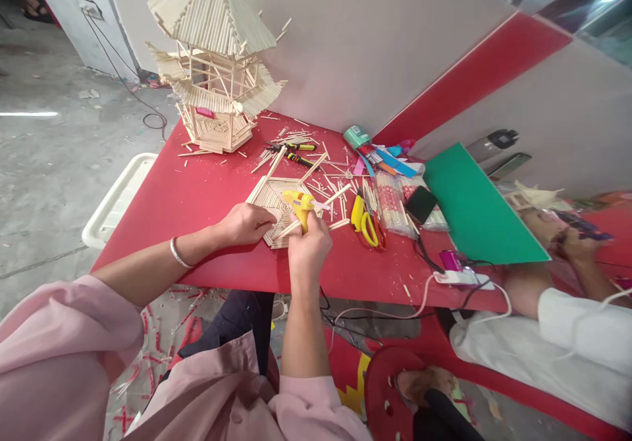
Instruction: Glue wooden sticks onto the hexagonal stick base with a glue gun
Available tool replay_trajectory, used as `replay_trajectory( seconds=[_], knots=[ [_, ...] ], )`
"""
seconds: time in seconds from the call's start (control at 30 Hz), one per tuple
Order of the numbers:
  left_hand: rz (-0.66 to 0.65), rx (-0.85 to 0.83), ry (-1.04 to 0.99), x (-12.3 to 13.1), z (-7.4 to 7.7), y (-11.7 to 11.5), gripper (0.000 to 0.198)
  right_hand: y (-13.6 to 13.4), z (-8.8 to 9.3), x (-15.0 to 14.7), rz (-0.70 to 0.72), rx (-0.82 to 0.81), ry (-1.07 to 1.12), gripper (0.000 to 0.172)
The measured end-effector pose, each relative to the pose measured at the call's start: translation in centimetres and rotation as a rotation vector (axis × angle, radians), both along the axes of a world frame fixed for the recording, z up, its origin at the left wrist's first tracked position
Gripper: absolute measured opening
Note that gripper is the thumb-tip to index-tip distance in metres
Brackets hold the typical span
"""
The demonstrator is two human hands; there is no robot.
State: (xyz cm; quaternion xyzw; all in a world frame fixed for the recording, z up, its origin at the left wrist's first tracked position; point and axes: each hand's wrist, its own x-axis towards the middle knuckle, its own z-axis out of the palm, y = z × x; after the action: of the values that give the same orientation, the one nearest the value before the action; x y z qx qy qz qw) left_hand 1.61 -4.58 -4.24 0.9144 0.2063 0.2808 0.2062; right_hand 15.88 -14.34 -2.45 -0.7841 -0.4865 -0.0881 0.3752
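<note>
My right hand (309, 247) is wrapped round the grip of a yellow hot glue gun (298, 200), its nozzle pointing left over a hexagonal base of wooden sticks (264, 196). Several sticks rise at a slant from the edges of this base. At its left front edge rests my left hand (245, 223), fingers curled together; whether they pinch a stick cannot be made out. Behind, at the table's far left corner, stands a tiered pavilion model (217, 66) built of the same sticks.
Loose sticks and black-yellow pliers (301, 155) lie behind the base on the red table (162, 210). Yellow-handled scissors (365, 220), bagged sticks (392, 204), a green board (474, 210) and a power strip (464, 279) are to the right. Beyond the board, another person's hands (577, 247) are working.
</note>
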Motion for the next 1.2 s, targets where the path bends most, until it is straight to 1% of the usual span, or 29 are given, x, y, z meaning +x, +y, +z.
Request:
replay_trajectory(
  seconds=[0.17, 0.33, 0.43, 0.53, 0.7, 0.83, 0.93, 1.0, 1.13, 1.2],
  knots=[
    [0.058, -0.005, 0.004, 0.0, -0.6, 0.2, 0.021, 0.5, -0.9, 0.3, 0.013, -0.039, -0.024, 0.033],
    [0.056, -0.026, -0.033, 0.0, -0.6, 0.2, 0.017, 0.1, -1.0, 0.5, 0.042, -0.061, 0.005, 0.033],
    [0.080, -0.014, -0.056, 0.0, -0.4, 0.1, 0.016, -0.1, -0.9, 0.5, 0.042, -0.076, -0.003, 0.033],
    [0.111, 0.042, -0.052, -0.1, 0.2, -0.2, 0.016, -0.1, -0.8, 0.3, 0.020, -0.055, -0.002, 0.034],
    [0.091, 0.112, 0.053, -0.4, 0.8, -0.4, 0.025, -0.6, -0.6, 0.1, 0.036, -0.040, 0.027, 0.035],
    [0.037, 0.182, 0.148, -0.6, 0.7, 0.0, 0.035, -2.0, -0.5, 0.2, 0.013, -0.016, -0.011, 0.033],
    [0.014, 0.220, 0.162, -0.6, 0.3, 0.3, 0.042, -3.6, -0.4, 0.1, 0.015, 0.008, -0.031, 0.038],
    [0.013, 0.240, 0.154, -0.6, 0.1, 0.4, 0.045, -4.8, -0.3, 0.0, 0.025, -0.006, -0.031, 0.041],
    [0.030, 0.255, 0.125, -0.5, -0.3, 0.5, 0.042, -7.5, 0.1, 0.1, 0.029, -0.056, -0.006, 0.044],
    [0.011, 0.233, 0.121, -0.6, -0.2, 0.5, 0.039, -8.6, 0.3, 0.4, 0.022, -0.070, 0.007, 0.047]
  ],
)
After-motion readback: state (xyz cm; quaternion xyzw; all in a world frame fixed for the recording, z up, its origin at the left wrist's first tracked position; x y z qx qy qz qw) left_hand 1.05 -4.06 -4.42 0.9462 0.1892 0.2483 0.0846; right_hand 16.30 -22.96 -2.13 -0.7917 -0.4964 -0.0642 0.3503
